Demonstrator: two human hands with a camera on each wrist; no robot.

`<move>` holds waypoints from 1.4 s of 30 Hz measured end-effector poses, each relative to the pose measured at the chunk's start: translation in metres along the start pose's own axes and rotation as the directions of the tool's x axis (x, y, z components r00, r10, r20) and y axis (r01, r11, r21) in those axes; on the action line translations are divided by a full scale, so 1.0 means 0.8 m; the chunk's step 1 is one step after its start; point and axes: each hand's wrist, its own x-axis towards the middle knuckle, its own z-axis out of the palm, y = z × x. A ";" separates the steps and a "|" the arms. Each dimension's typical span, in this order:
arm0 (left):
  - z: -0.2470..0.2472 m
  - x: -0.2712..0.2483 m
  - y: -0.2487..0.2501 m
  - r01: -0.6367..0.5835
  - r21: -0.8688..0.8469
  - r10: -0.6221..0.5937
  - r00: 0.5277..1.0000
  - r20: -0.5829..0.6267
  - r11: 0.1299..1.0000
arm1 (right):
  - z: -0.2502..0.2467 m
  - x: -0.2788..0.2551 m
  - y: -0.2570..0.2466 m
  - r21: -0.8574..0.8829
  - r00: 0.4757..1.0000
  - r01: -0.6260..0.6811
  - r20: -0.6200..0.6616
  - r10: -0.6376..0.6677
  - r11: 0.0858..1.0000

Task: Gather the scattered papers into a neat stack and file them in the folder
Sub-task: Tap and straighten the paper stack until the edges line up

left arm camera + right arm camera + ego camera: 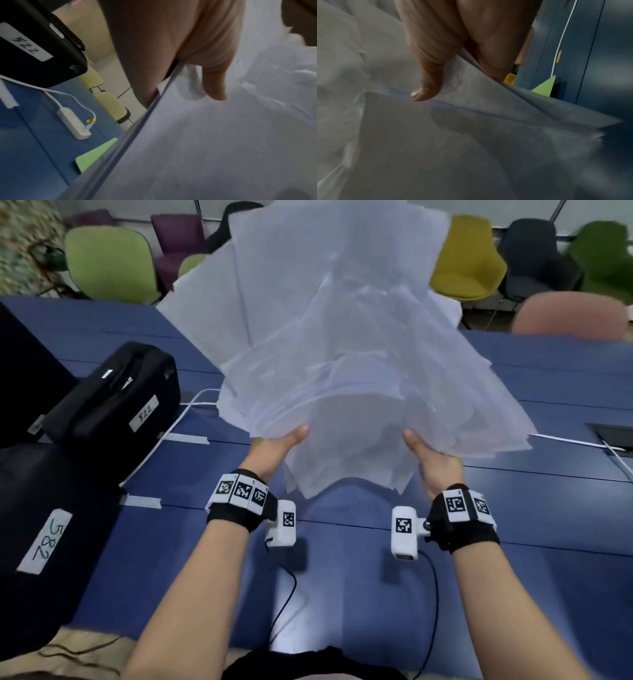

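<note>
Hands come nearest: left hand point(274, 448) and right hand point(436, 465) pinch the papers point(342, 354), gathered but fanned unevenly, at frame centre above the tabletop point(513, 525). Squaring and filing remain; beyond, a green folder point(96, 152) lies flat.

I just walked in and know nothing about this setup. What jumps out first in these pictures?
A big, untidy fan of white papers fills the middle of the head view, lifted above a blue table, gripped at its near edge by the left hand and the right hand. Both wrists wear black bands with checkered tags. Black cases with handwritten number labels sit on the table's left side.
</note>
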 end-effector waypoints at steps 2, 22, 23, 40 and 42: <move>-0.015 0.002 -0.012 0.064 0.050 -0.067 0.996 0.058 0.997 | -0.013 -0.005 0.008 -0.137 0.998 -0.066 0.008 0.068 0.988; -0.014 -0.009 -0.002 -0.050 0.074 0.038 0.988 0.153 0.996 | -0.038 0.012 0.023 -0.238 0.995 -0.101 -0.014 0.101 0.966; -0.023 0.002 -0.010 -0.026 0.084 0.016 0.992 0.124 0.996 | -0.046 0.015 0.024 -0.306 0.990 -0.137 -0.005 0.142 0.942; -0.028 0.061 -0.050 -0.108 0.050 0.096 0.976 0.196 0.993 | -0.057 0.038 0.034 -0.290 0.973 -0.103 0.169 0.157 0.951; -0.026 0.059 -0.051 -0.091 0.057 0.076 0.971 0.225 0.994 | -0.062 0.039 0.036 -0.348 0.961 -0.153 0.164 0.221 0.925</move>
